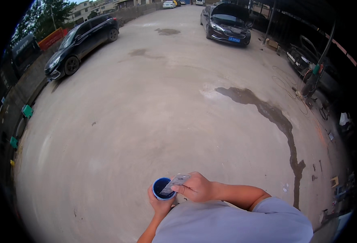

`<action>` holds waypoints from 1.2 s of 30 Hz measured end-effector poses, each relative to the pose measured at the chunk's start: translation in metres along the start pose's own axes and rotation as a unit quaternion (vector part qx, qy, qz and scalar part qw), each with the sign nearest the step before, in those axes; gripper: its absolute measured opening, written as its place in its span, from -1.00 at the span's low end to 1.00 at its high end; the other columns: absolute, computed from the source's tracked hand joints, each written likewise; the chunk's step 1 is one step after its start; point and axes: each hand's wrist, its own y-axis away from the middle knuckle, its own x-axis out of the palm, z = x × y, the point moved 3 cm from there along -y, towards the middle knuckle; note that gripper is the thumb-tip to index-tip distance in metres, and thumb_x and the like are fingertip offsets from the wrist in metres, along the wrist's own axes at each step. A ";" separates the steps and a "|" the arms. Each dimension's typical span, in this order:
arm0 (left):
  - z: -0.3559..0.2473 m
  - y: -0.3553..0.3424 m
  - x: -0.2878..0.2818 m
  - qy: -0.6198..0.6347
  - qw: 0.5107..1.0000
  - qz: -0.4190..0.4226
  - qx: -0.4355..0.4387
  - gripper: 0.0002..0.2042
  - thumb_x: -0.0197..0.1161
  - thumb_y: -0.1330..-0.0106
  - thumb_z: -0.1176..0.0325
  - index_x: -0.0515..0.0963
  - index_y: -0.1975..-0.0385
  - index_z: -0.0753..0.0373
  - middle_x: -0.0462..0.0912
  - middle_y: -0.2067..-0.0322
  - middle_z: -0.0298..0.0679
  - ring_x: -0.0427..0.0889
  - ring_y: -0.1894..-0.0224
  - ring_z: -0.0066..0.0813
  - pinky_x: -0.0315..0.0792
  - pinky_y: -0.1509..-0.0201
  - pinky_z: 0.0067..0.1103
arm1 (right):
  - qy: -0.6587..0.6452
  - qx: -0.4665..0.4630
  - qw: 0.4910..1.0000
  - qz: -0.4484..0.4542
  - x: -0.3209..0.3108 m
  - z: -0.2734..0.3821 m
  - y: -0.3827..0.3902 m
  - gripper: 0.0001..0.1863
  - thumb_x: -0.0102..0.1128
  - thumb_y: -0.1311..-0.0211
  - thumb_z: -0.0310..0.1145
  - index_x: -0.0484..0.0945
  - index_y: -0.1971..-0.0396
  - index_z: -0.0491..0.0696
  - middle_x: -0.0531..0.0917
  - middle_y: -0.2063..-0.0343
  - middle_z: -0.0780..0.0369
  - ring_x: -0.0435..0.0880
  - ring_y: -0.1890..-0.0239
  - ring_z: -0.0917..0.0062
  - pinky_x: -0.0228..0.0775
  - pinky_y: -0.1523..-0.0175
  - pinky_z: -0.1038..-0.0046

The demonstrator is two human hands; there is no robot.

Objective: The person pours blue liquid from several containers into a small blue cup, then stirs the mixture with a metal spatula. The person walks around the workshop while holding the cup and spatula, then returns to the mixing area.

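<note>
A blue round container with a dark inside is held at the bottom centre by my left hand, fingers wrapped round its side. My right hand grips a flat, greyish, semi-see-through scraper between thumb and fingers, with its lower end at the container's opening, partly inside. Both hands are close together in front of my grey shirt.
A dark car stands at left beside a wall, another, bonnet raised, at top right. A shed post, looped hoses and scattered tools line the right side. A wet streak crosses the concrete ground.
</note>
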 end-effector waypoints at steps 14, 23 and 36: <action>0.022 -0.056 0.036 0.045 0.961 0.245 0.117 -0.19 0.74 0.11 0.35 0.42 -0.20 0.23 0.61 -0.02 -0.17 0.67 -0.06 -0.27 0.54 -0.15 -0.38 | 0.061 0.176 0.929 -0.320 0.004 0.055 0.033 -0.74 0.18 -0.57 -0.32 0.64 0.29 -0.21 0.67 0.40 0.15 0.64 0.45 0.29 0.49 0.30 0.35; 0.016 -0.033 0.056 0.084 0.918 0.370 0.116 -0.21 0.74 0.08 0.36 0.41 -0.19 0.23 0.62 -0.03 -0.16 0.68 -0.06 -0.25 0.55 -0.14 -0.39 | 0.127 0.232 0.885 -0.383 0.030 0.077 0.076 -0.71 0.13 -0.57 -0.28 0.66 0.28 -0.18 0.64 0.43 0.09 0.62 0.44 0.18 0.49 0.27 0.28; 0.013 -0.023 0.059 0.093 0.918 0.364 0.127 -0.19 0.75 0.10 0.36 0.43 -0.21 0.24 0.64 -0.06 -0.18 0.69 -0.07 -0.32 0.58 -0.14 -0.43 | 0.133 0.255 0.846 -0.449 0.030 0.087 0.089 -0.72 0.17 -0.54 -0.31 0.66 0.37 -0.17 0.65 0.49 0.09 0.59 0.52 0.23 0.47 0.27 0.35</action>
